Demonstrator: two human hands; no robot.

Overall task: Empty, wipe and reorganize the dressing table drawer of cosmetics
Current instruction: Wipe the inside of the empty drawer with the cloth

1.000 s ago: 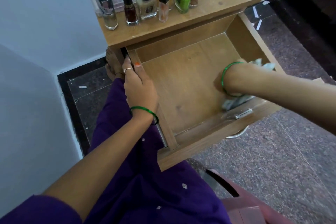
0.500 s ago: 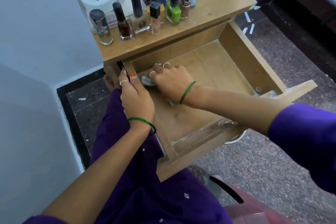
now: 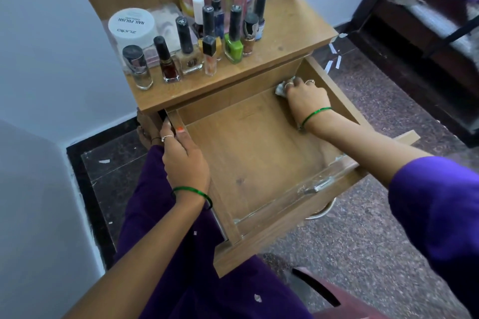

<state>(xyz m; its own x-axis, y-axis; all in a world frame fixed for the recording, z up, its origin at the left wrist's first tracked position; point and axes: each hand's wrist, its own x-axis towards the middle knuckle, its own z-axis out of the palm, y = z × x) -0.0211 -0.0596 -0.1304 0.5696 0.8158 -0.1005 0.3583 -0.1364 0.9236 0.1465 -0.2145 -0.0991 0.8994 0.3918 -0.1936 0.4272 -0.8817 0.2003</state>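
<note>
Drawer [image 3: 248, 163] is pulled out and bare inside. Right hand [image 3: 305, 101] has its grip bunched around a crumpled cloth [image 3: 280, 89] in the far right corner. Left hand [image 3: 182, 158] grips the drawer's left wall. Cosmetics bottles [image 3: 207, 41] all crowd the surface [image 3: 290, 31] above.

Your left hand [image 3: 185, 163]: thin green bangle [image 3: 193, 193] at wrist, silver ring on one finger, orange polish on thumbnail. Your right hand [image 3: 307, 101]: matching green bangle [image 3: 315, 115], silver rings on two fingers. Purple sleeve [image 3: 438, 204] covers your right upper arm; purple garment [image 3: 166, 254] with small white flecks over your lap.
</note>
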